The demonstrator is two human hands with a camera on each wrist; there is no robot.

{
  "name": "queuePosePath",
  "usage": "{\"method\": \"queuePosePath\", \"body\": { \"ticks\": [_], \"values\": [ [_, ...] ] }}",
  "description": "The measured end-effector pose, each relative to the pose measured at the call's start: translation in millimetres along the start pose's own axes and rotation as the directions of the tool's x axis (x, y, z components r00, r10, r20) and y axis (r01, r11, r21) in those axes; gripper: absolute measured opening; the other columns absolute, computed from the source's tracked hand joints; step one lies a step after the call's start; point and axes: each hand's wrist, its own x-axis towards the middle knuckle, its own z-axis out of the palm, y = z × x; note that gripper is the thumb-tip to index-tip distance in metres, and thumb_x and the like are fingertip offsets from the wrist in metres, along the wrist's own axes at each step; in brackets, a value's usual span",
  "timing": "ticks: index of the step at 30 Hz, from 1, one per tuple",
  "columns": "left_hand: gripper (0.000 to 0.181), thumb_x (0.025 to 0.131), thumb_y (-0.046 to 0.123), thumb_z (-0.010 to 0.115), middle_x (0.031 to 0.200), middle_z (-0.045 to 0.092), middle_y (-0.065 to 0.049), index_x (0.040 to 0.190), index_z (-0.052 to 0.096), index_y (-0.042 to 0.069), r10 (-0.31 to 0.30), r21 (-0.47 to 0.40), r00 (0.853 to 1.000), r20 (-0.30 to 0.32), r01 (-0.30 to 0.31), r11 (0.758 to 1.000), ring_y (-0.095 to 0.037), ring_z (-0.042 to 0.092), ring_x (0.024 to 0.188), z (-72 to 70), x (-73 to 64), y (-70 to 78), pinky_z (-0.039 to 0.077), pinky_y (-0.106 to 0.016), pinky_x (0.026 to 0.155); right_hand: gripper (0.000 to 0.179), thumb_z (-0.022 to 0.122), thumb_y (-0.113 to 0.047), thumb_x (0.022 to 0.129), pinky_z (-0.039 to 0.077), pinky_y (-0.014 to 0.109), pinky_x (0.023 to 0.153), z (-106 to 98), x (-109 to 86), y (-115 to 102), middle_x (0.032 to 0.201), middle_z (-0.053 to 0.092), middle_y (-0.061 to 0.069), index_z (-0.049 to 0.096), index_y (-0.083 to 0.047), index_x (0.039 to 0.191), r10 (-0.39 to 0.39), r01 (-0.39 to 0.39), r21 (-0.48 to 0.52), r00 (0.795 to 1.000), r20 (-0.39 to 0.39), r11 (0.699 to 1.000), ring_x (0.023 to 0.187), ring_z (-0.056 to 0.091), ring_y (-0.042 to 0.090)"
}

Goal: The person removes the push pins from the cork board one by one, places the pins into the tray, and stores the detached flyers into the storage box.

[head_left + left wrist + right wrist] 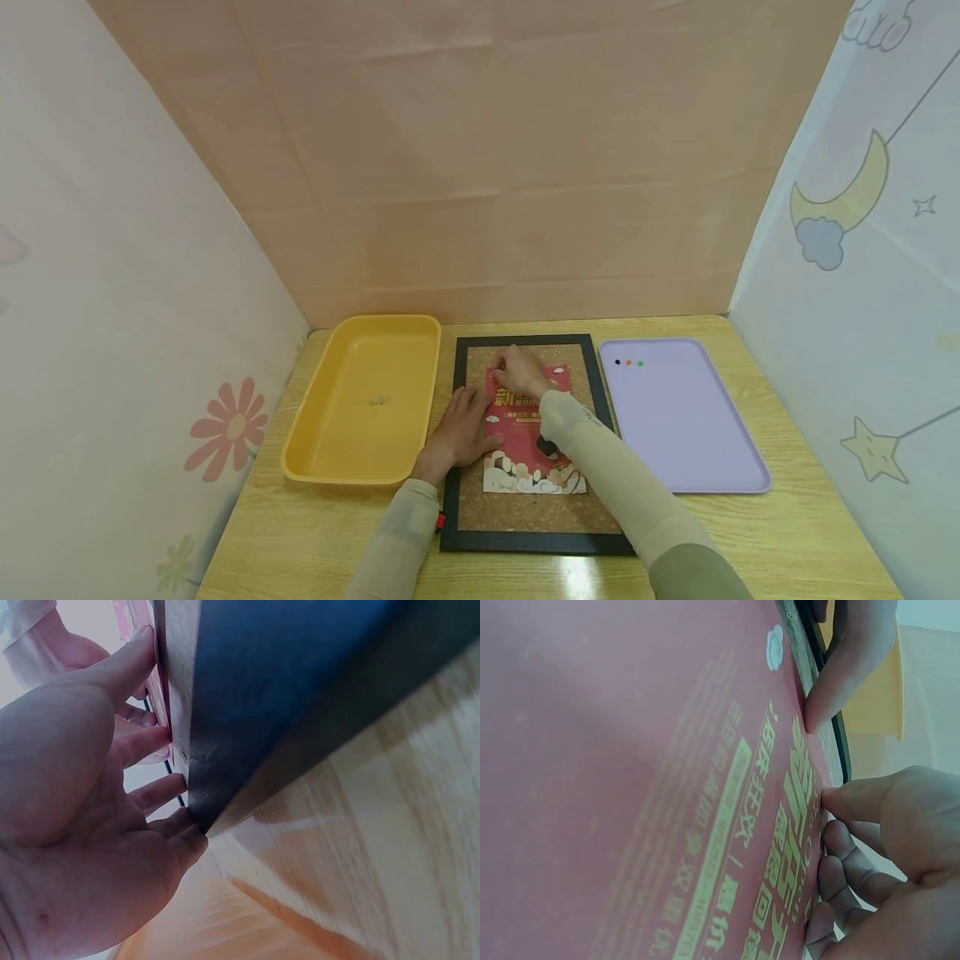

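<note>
A red poster (517, 437) with gold lettering lies on a cork board (480, 512) with a black frame. At the poster's left edge, my left hand (461, 429) rests with fingers spread; in the left wrist view its fingertips (161, 791) touch the board's side. My right hand (521, 372) is at the poster's upper left corner. The right wrist view shows its thumb and bent fingers (836, 877) right against the gold lettering. I cannot tell whether something small is pinched between them.
Left of the board stands a yellow tray (300, 450) with small pale things (377, 400) in it. On the right, a lilac tray (675, 433) holds a black pin (617, 362), an orange pin (628, 362) and a green pin (641, 363). Patterned walls enclose the wooden table (300, 542).
</note>
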Motion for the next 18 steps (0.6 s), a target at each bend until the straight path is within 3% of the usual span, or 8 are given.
{"method": "queuePosePath", "body": {
  "ticks": [7,18],
  "values": [
    [0.091,0.102,0.046,0.083,0.181,0.033,-0.024,0.176,0.040,0.015,-0.003,-0.003,1.000,-0.003,0.003,1.000,-0.049,0.024,0.172,0.7,-0.2,0.4,0.035,-0.065,0.139,0.009,0.077,-0.015,0.106,0.062,0.046,0.087,-0.7,-1.8,-3.6,0.104,0.080,0.009,0.082,-0.007,0.109,-0.005,0.005,-0.024,1.000,0.011,1.000,0.088,0.067,0.022],
    [0.093,0.101,0.044,0.085,0.179,0.035,-0.024,0.176,0.039,0.015,0.001,-0.019,1.000,-0.013,-0.001,1.000,-0.049,0.026,0.171,0.4,-1.3,1.3,0.037,-0.065,0.138,0.010,0.075,-0.014,0.108,0.061,0.053,0.097,5.6,0.3,0.3,0.106,0.079,0.009,0.081,-0.007,0.111,-0.042,0.043,-0.100,0.999,0.012,0.994,0.092,0.068,0.024]
  ]
}}
